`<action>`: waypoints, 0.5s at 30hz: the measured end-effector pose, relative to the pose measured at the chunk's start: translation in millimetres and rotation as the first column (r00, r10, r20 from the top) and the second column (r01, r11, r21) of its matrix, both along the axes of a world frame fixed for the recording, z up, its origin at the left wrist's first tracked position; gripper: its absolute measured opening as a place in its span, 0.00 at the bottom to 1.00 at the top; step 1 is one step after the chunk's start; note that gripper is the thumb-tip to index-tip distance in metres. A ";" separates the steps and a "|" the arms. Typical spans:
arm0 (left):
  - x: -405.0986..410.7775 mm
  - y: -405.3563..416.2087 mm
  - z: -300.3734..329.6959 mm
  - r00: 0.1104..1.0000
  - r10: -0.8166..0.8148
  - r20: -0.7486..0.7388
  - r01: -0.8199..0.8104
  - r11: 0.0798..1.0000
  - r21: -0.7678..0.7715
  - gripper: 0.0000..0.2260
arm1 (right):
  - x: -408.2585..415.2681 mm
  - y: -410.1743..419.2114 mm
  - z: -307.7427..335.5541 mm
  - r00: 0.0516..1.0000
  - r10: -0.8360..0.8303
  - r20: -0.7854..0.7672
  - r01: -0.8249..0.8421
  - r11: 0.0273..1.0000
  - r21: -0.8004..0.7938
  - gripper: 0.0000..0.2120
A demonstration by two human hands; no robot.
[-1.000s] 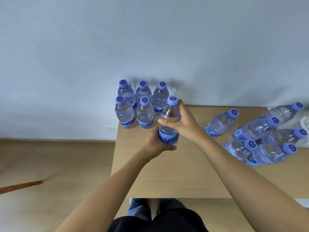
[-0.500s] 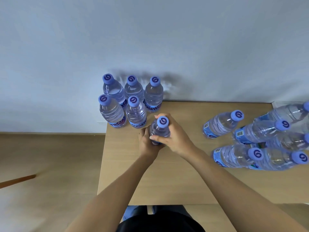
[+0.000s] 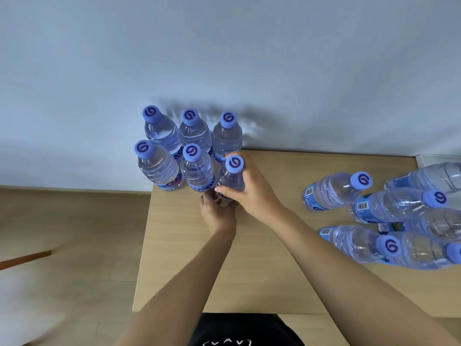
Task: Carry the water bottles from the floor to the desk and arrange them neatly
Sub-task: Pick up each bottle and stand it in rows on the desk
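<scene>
- Over the last second you have brought the held bottle (image 3: 230, 179) down and back from mid-table. It now stands upright in the third slot of the front row, just beside the front middle bottle (image 3: 197, 168).
- That fills out a block of two rows of three at the table's (image 3: 262, 258) back left corner. Judging from this, the placement is nearly done and only needs letting go, perhaps after a small nudge to square it up.
- Your right hand (image 3: 252, 193) is wrapped around the bottle's body from the right, thumb across the front and fingers curled behind.
- Your left hand (image 3: 217, 211) grips the lower part of the same bottle from the near side, its fingers curled at the base.
- The bottle's cap (image 3: 234, 163) stands clear above both hands. I cannot tell whether the base sits fully on the table, because your hands cover it.
- The loose bottles (image 3: 389, 216) lie on their sides at the right end of the table, well apart from your hands. They are probably your next pick, a reach to the right.
</scene>
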State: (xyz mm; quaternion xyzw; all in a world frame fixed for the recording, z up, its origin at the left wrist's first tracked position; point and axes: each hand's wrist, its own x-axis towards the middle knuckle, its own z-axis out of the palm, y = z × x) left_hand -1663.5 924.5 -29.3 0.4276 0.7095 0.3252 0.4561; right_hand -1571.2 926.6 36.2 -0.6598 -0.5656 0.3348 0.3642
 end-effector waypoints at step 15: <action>16.9 13.2 1.9 0.973 0.225 0.057 -0.216 0.968 -0.130 0.13 | 6.0 17.4 -6.4 0.980 -0.028 0.198 0.025 1.000 0.017 0.35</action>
